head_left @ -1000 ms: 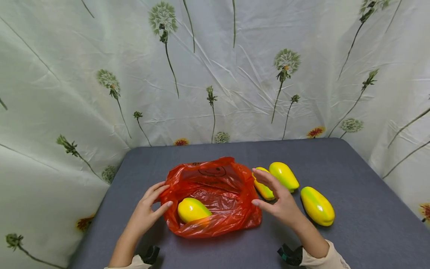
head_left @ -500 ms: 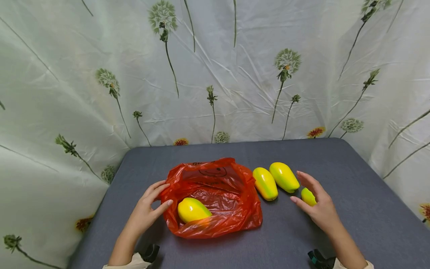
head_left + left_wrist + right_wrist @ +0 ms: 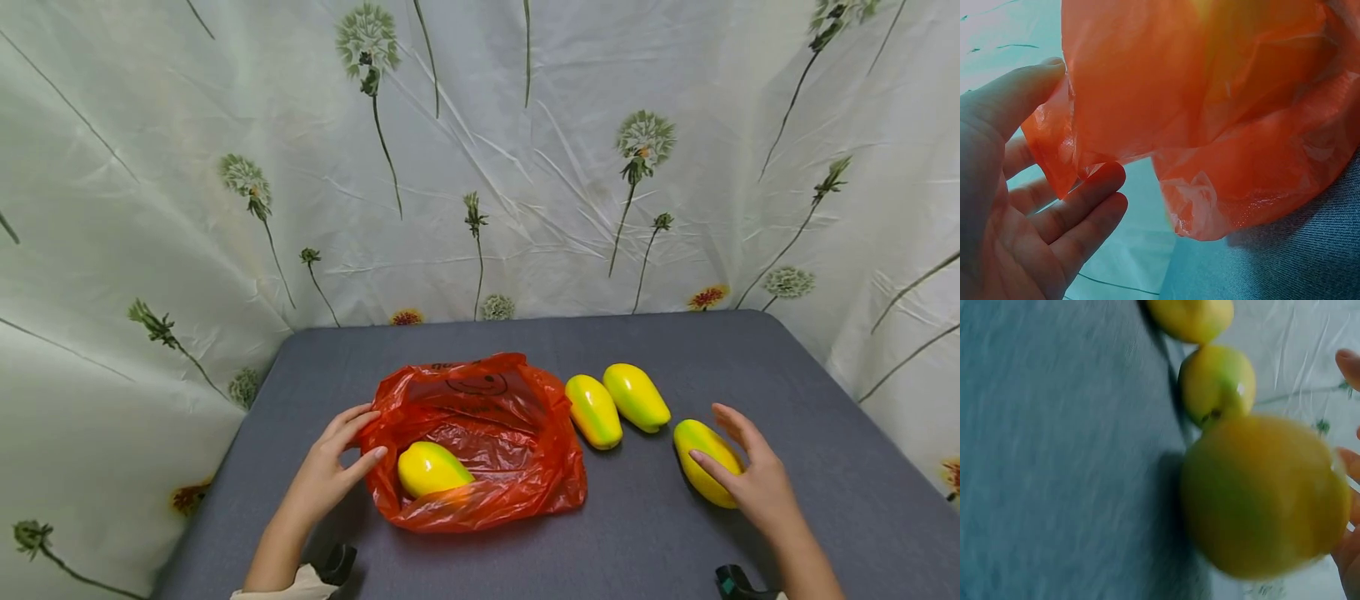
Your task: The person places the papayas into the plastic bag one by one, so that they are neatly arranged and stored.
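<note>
In the head view a red plastic bag [image 3: 517, 467] lies with its mouth spread open, a yellow-green papaya [image 3: 433, 469] inside. My left hand [image 3: 326, 462] holds the bag's left rim, thumb on one side and fingers on the other; the left wrist view shows a fold of the bag [image 3: 1135, 87] between them. At the right, my right hand [image 3: 757, 475] is spread over another papaya [image 3: 701, 454], thumb above it and fingers at its far side. The right wrist view has this papaya [image 3: 1263, 497] large and blurred; a firm grip does not show.
Two more papayas, a left one [image 3: 594, 411] and a right one [image 3: 636, 397], lie side by side just right of the bag. The grey table [image 3: 637, 533] ends at a floral curtain [image 3: 555, 183] behind.
My right hand has moved right, from the bag's right side past the two papayas to the rightmost papaya. The left hand and the bag have stayed in place.
</note>
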The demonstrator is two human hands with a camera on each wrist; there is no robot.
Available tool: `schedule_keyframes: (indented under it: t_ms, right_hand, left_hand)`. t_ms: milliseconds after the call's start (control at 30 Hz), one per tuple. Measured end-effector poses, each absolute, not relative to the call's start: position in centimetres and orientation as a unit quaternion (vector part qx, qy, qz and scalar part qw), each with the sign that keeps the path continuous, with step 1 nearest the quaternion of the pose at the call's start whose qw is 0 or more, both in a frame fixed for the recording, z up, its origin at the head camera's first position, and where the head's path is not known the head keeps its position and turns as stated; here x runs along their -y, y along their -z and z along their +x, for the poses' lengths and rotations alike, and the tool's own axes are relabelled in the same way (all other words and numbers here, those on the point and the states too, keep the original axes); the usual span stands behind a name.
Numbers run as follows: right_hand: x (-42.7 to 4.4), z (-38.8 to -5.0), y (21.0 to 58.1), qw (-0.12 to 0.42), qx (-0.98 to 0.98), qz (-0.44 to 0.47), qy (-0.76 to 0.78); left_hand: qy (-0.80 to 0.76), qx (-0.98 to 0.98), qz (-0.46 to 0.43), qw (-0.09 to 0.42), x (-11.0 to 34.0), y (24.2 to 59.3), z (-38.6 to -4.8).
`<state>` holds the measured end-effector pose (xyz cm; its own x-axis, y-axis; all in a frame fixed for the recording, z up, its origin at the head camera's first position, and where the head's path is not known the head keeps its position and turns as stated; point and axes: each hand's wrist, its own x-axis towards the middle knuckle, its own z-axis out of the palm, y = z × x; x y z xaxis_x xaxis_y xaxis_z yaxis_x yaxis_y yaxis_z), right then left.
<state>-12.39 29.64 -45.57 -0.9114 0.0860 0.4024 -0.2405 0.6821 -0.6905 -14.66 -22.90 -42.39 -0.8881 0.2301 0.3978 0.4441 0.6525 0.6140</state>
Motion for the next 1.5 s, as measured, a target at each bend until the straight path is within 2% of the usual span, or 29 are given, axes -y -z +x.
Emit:
schedule_keyframes:
  t_ms: [133,300,533,667,1033,1500]
  right_hand:
    - [-29.4,-11.6,44.4,0.156,0.906,0.03,-0.393]
    - [-29.9,-11.6,44.6,0.096,0.918,0.004,-0.386]
    - [-30.5,-11.4,44.8,0.038,0.93,-0.017,-0.365]
    - [-30.4,-11.3,44.7,0.022,0.933,-0.024,-0.359]
    - [-30.4,-11.2,44.8,0.07,0.926,-0.036,-0.369]
    - [-30.7,-11.4,46.3,0.223,0.882,0.041,-0.414]
  left_hand:
    - [0.372,0.9,-0.182,0.138,23.1,42.4,-14.5]
    - [0.376,0.9,-0.178,0.13,23.1,42.3,-14.4]
    - [0.376,0.899,-0.179,0.133,23.2,42.3,-14.6]
    - [0.372,0.9,-0.181,0.139,23.2,42.4,-14.6]
    - [0.37,0.899,-0.186,0.144,23.0,42.6,-14.6]
    - [0.37,0.899,-0.185,0.143,23.0,42.5,-14.7]
